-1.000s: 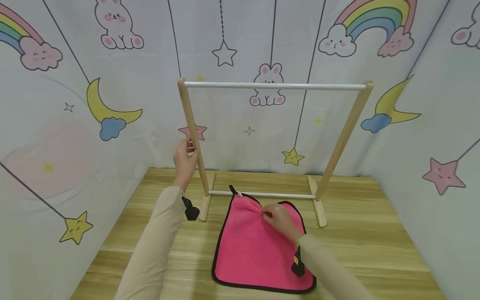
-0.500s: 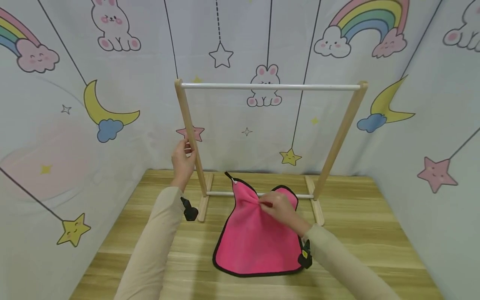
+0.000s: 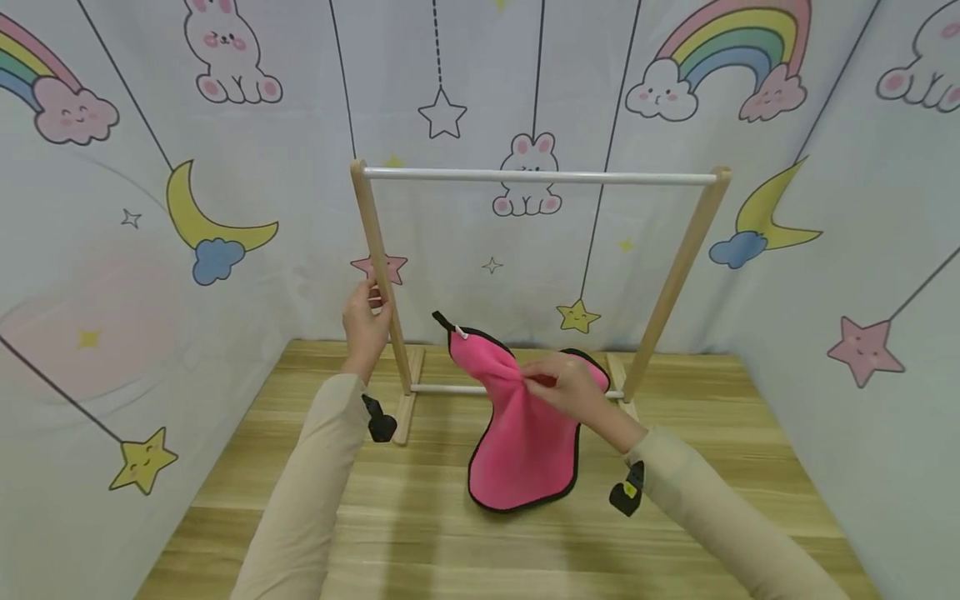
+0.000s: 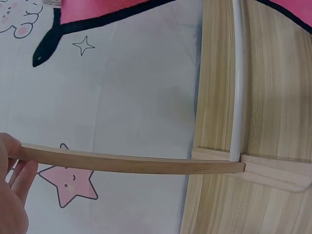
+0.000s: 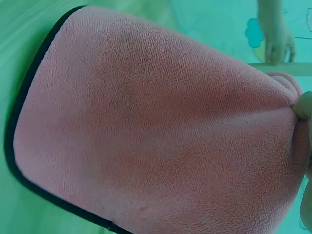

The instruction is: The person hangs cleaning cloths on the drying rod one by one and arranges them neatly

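A pink towel (image 3: 528,458) with black edging hangs gathered from my right hand (image 3: 573,387), which pinches it near its upper edge. Its black loop (image 3: 444,321) and a small white tag stick out at the upper left corner. Whether the lower edge touches the table, I cannot tell. My left hand (image 3: 366,325) holds the left wooden upright (image 3: 393,321) of a rack about halfway up. In the left wrist view, thumb and fingers (image 4: 24,180) are around that upright. The right wrist view shows the towel's fleecy face (image 5: 146,122) drawn into folds at the pinching fingertips (image 5: 303,106).
The rack has a white top bar (image 3: 540,176), a low white bar (image 3: 450,389), a right upright (image 3: 678,283) and wooden feet (image 3: 405,417). It stands on a wood-grain table (image 3: 420,533), near a printed cloth backdrop (image 3: 300,167) that also runs along both sides.
My right hand has raised the towel from the table toward the rack, and its lower part has drawn up and narrowed. The left hand stays on the upright.
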Action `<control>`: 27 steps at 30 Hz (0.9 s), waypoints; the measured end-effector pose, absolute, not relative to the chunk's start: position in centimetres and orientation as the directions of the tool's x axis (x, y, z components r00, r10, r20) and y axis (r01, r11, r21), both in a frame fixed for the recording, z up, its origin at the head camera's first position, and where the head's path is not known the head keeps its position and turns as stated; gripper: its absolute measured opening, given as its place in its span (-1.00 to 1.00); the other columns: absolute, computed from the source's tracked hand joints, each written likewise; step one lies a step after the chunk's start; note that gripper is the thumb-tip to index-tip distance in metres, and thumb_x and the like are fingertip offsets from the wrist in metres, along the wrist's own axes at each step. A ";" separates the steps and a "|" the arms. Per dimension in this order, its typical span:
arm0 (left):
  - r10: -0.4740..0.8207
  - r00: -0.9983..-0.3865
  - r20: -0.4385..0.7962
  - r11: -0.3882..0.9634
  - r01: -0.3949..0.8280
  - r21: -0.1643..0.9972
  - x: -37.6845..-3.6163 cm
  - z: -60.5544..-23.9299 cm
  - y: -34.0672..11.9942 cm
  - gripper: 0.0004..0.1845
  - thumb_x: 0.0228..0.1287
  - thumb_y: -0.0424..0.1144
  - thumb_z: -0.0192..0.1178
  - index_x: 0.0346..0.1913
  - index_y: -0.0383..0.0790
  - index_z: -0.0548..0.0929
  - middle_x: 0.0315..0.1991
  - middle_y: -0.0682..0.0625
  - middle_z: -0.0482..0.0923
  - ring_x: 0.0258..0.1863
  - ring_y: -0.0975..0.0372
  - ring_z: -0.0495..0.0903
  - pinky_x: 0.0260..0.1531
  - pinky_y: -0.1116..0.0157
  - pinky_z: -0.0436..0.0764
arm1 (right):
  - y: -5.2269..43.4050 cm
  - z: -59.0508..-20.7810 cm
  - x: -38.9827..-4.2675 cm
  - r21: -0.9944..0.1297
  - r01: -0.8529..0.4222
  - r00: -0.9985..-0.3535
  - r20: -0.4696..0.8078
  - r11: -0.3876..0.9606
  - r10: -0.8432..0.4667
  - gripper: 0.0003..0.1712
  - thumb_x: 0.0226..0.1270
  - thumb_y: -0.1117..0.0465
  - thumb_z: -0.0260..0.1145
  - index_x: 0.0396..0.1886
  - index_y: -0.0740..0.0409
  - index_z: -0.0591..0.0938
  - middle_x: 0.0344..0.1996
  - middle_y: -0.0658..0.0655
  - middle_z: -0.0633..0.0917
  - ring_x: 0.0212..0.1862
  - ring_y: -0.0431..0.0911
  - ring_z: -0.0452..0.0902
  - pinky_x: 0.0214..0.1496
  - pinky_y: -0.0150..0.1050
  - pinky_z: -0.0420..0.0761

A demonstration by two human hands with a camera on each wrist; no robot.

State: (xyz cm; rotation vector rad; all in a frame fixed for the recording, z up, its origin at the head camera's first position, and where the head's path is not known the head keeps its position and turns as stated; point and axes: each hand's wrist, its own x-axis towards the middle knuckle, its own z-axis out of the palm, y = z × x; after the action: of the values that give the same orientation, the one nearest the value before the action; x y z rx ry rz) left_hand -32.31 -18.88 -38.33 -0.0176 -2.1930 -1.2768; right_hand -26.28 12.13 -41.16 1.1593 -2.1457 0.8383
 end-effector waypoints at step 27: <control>-0.275 -0.809 0.520 0.568 0.299 0.767 -32.6 -38.6 -18.9 -0.64 0.16 -0.48 0.12 0.06 -0.39 0.46 -0.17 -0.26 0.52 -0.20 -0.01 0.56 -0.21 0.14 0.62 | 12.2 -30.3 -27.3 -0.120 -0.907 -0.328 0.804 0.404 -0.496 -0.83 -0.12 0.50 0.40 -0.43 0.32 0.71 -0.44 0.19 0.71 -0.31 -0.01 0.63 -0.26 -0.19 0.63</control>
State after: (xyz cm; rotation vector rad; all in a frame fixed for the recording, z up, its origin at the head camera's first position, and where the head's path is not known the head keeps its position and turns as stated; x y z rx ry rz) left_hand -32.58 -18.92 -38.64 -0.0189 -2.1927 -1.2280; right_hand -27.32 12.23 -30.31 1.1935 -1.9690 0.7553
